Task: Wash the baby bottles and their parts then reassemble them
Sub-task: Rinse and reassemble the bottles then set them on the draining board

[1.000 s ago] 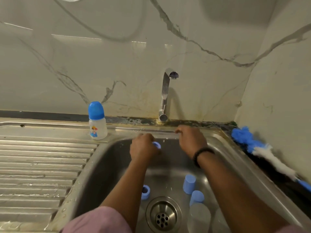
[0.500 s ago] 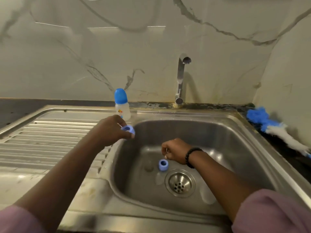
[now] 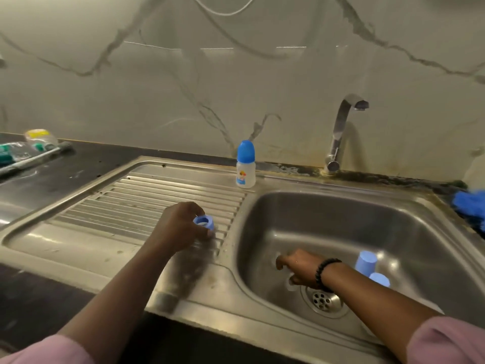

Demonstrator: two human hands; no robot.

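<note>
Nearest the camera, two pink sleeves are cut off by the bottom edge, and the forearms run out from them blurred. The right hand (image 3: 299, 266), a dark bead bracelet (image 3: 325, 271) at its wrist, reaches down to the floor of the sink basin (image 3: 341, 214), fingers curled downward; something pale and translucent shows just under its fingertips, but it is too smeared to name, and whether the hand grasps it or only touches it cannot be told. The drain (image 3: 324, 302) lies just on the near side of that hand. To the right of the wrist stand two light blue caps (image 3: 366, 261), the nearer one partly hidden behind the forearm. The left hand (image 3: 181, 227) is over the ribbed drainboard (image 3: 147, 203), fingers bent around a blue screw ring (image 3: 204, 222), which it holds with its opening facing up, low over or on the ridges; the fingertips beneath the ring are blurred. Beyond this hand and to its right, an assembled baby bottle (image 3: 246, 165) with a blue cap stands upright on the sink's back ledge. Farther right, behind the basin, rises the tap (image 3: 341, 130). At the right edge, a blue fluffy brush (image 3: 469, 206) is cut off. Far to the left, on the dark counter (image 3: 65, 164), lie blurred packets and a long stick-like object that cannot be identified.
</note>
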